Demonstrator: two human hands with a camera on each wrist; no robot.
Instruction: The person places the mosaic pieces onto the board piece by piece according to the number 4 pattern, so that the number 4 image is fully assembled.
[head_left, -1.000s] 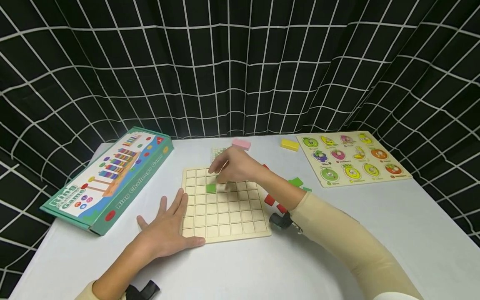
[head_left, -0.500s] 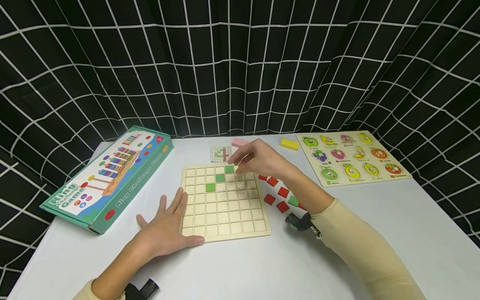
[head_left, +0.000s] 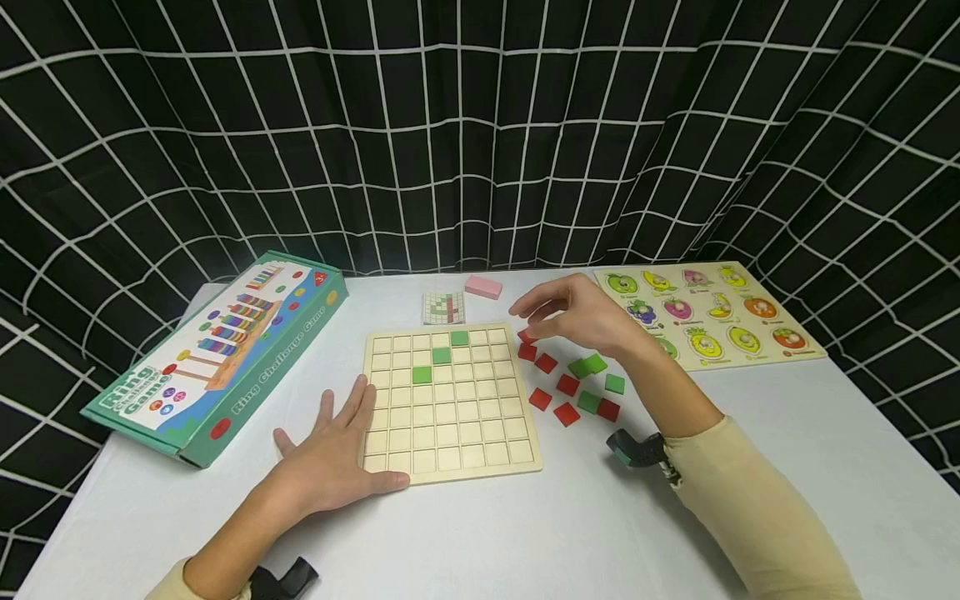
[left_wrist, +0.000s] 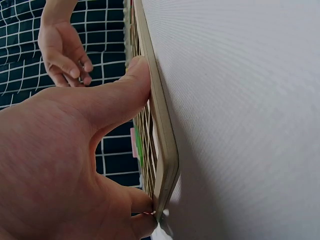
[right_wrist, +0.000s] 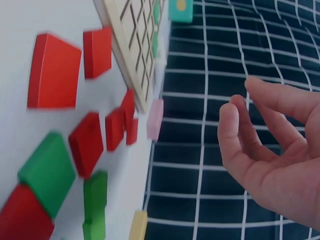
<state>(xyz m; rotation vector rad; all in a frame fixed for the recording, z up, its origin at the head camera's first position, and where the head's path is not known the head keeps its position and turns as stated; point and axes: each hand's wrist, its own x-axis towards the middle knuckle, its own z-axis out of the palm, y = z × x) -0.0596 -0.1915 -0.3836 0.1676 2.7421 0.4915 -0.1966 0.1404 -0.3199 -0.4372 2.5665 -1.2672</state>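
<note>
A wooden grid board (head_left: 457,435) lies flat on the white table. Three green square tiles sit in a diagonal in its upper cells, one being the middle tile (head_left: 441,356). My left hand (head_left: 330,462) is spread at the board's near left corner, thumb on the front edge and fingertips along the left side; the left wrist view shows the thumb (left_wrist: 127,85) against the rim. Right of the board, my right hand (head_left: 581,317) hovers with loosely bent fingers, holding nothing. Below it lie loose red tiles (head_left: 567,384) and green tiles (head_left: 615,383).
Behind the board are a small pattern card (head_left: 444,308) and a pink block (head_left: 483,287). A yellow block (right_wrist: 138,227) shows in the right wrist view. The ring game box (head_left: 225,358) stands left, a fruit puzzle board (head_left: 720,317) right. Black gridded curtain (head_left: 480,150) surrounds the table.
My right hand has moved right, off the board to above the loose tiles. Its withdrawal uncovers two more green tiles in the grid. The left hand stays in place.
</note>
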